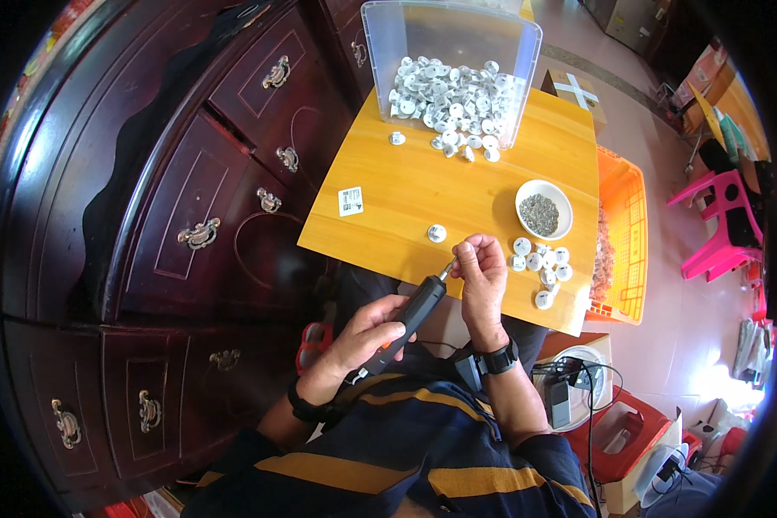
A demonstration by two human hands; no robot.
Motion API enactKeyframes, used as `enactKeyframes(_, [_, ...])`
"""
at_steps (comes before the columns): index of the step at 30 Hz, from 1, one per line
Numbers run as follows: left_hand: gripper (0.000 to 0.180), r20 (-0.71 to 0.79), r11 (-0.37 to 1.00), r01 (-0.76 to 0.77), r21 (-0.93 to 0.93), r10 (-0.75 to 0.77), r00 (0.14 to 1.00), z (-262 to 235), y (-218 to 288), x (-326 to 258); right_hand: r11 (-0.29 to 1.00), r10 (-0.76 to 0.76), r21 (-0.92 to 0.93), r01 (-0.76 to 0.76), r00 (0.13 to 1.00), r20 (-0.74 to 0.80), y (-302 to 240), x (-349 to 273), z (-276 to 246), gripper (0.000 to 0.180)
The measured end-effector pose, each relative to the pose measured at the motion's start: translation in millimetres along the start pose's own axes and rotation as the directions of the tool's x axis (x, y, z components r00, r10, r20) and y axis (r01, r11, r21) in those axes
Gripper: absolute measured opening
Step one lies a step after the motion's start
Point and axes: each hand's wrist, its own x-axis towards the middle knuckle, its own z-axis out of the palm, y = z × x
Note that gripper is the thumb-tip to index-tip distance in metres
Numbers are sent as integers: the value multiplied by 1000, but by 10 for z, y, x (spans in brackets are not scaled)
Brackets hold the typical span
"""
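My left hand (364,332) grips a black electric screwdriver (410,318) with an orange trim, its tip pointing up and to the right. The tip meets my right hand (482,272), whose fingers pinch a small part that is mostly hidden. Both hands hover over the near edge of a small yellow wooden table (423,194). A single white round part (437,232) lies on the table just left of my right hand. A cluster of several white round parts (544,263) lies to its right. A white bowl of small dark screws (543,210) stands behind that cluster.
A clear plastic bin (451,69) lies tipped at the table's far edge, spilling many white round parts. A dark carved wooden cabinet (173,216) with brass handles fills the left. An orange crate (626,233) stands right of the table; pink plastic chairs (721,224) farther right.
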Motion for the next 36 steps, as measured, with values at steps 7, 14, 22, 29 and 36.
enactKeyframes(7, [46, 8, 1000, 6, -11, -6, 1000, -18, -4, 22, 1000, -13, 8, 13, 999, -30, 5, 2, 42, 10])
enactKeyframes(14, [44, -52, 999, -29, 37, 31, 998, -54, -2, 19, 999, 42, -24, -41, 998, 54, 54, 1, 82, 20])
enactKeyframes(22, [40, -186, 987, -71, 143, 97, 978, -152, -34, 44, 976, 22, -218, -11, 999, 49, 90, 58, -107, 27])
enactKeyframes(29, [42, -248, 977, -30, 210, 83, 965, -219, -31, 40, 599, -246, -753, 272, 958, 150, -93, 224, -89, 26])
enactKeyframes(36, [40, -256, 977, 5, 214, 51, 965, -214, -8, 41, 326, -228, -865, 382, 919, 320, 10, 318, -148, 30])
